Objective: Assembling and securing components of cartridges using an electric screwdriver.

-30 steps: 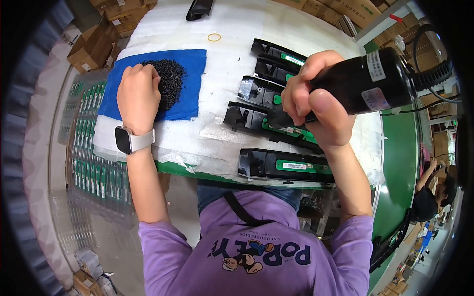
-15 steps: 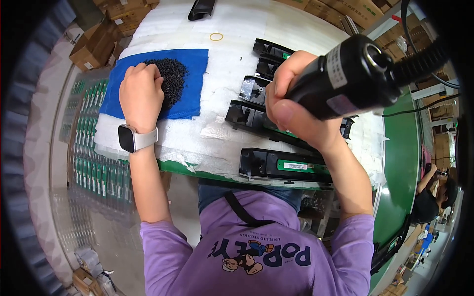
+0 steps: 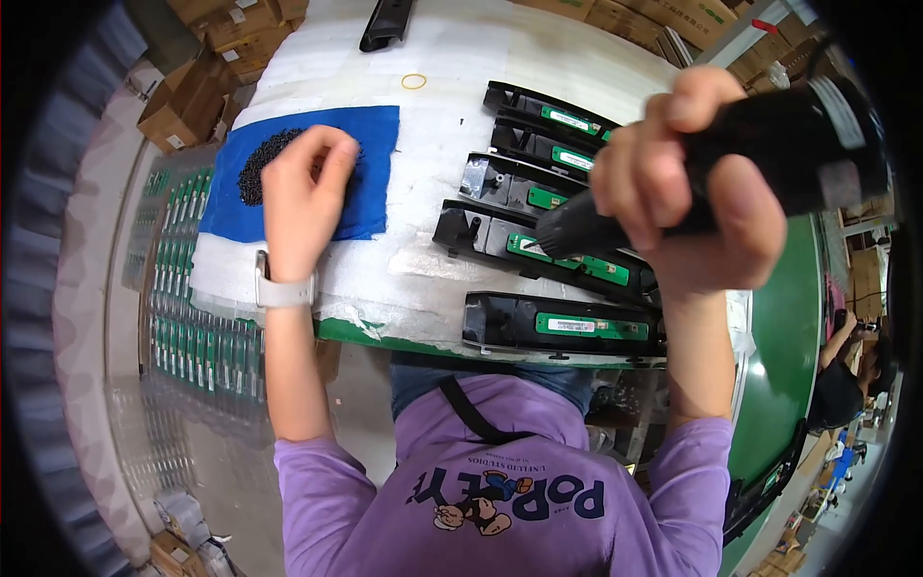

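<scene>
Compared with the earlier views, we have raised the black electric screwdriver [image 3: 769,154] higher and nearer the camera; its tip now hangs above the black housings [image 3: 538,236] with green boards, so driving is paused. Our right hand [image 3: 687,183] is clenched around the tool body, wrist bent upward. Our left hand [image 3: 303,197] stays on the blue cloth [image 3: 375,144], fingertips pinched into the pile of small black screws [image 3: 260,163], forearm extended, watch facing up.

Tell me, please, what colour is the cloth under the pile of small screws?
Blue cloth, seen in the head view, beneath the left hand.
</scene>
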Demonstrator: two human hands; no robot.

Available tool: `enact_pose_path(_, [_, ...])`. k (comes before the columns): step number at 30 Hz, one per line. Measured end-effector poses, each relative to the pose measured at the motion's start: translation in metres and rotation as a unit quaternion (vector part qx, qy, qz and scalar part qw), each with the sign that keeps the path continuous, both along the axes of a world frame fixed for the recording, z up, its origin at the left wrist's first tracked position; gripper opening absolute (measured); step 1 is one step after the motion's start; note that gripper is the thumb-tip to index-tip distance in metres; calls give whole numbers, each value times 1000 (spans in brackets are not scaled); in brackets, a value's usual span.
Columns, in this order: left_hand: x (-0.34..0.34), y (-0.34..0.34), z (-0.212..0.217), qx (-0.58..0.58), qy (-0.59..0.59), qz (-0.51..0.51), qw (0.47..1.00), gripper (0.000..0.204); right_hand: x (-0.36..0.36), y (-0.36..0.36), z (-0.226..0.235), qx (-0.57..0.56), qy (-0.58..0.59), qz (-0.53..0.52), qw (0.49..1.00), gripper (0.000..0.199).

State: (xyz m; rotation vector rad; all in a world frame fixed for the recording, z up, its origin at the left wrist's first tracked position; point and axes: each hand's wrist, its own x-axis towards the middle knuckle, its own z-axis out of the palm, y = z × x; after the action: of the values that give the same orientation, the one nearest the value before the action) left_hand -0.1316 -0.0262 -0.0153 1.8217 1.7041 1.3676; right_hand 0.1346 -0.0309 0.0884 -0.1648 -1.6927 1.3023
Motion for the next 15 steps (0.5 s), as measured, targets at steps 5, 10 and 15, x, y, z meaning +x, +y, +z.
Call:
enact_pose_path(5, [63,-26,7,-101,-205,-242,943,6,24,-11,5,-74,140,11,987,37])
enact_pose_path(10, [96,-39,12,-175,-314,-330,873,12,42,-15,1,-49,180,-15,982,36])
enact_pose_path(15, [108,-41,15,-237,-381,-339,827,11,53,-22,-6,-22,205,-29,978,35])
